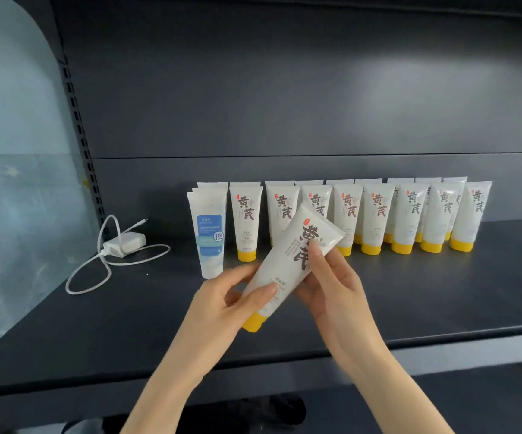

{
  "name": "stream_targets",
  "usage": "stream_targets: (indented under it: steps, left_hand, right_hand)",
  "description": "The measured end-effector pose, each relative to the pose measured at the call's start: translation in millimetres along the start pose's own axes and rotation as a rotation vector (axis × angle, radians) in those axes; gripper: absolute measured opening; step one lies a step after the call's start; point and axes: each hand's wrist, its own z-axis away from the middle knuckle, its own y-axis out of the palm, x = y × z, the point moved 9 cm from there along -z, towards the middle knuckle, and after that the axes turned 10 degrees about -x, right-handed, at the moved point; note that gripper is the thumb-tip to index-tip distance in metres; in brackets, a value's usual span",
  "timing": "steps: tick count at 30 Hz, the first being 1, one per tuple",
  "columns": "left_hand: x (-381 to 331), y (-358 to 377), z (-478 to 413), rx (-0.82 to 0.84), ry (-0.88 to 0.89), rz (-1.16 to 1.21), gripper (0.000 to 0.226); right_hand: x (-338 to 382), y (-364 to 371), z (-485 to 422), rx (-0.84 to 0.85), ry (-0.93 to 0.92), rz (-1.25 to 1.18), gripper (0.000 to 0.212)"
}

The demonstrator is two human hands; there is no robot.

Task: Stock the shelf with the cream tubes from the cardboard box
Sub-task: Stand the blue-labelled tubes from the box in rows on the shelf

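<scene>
Nearest, the left hand (pixel 222 296) and the right hand (pixel 338 286) each have their grip closed round one cream tube (pixel 288 264). They hold it tilted above the front of the shelf (pixel 410 296), with its yellow cap (pixel 253 322) pointing down and to the left. It is not yet set down. Further back, a row of tubes (pixel 375 214) stands cap-down and close-packed, with a blue-labelled tube (pixel 210 236) at the left end. Pushing the held tube into that row could, I judge, topple its neighbours, since they balance on small caps. A charger (pixel 125 242) lies to the left, well apart. The cardboard box is out of view, and the number of tubes in the rear rows is hard to tell.
</scene>
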Motion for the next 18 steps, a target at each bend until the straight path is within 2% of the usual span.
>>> stream_targets:
  steps: [3,9,15,18]
  left_hand:
    - [-1.1,9.3,-0.8,-0.003,0.023,-0.009,0.033]
    - [1.3,10.8,-6.7,-0.144,0.046,-0.034,0.035]
    - [4.2,8.1,0.6,-0.121,0.096,-0.14,0.029]
    - [6.7,3.9,3.5,-0.143,0.106,-0.174,0.034]
  right_hand:
    - [0.6,-6.8,0.2,-0.044,-0.003,-0.014,0.038]
    - [0.3,-9.4,-7.5,-0.123,-0.015,-0.08,0.04]
    - [-8.5,-9.0,-10.3,-0.118,0.038,-0.079,0.039]
    - [-13.2,-4.9,-9.8,-0.11,0.044,-0.065,0.042]
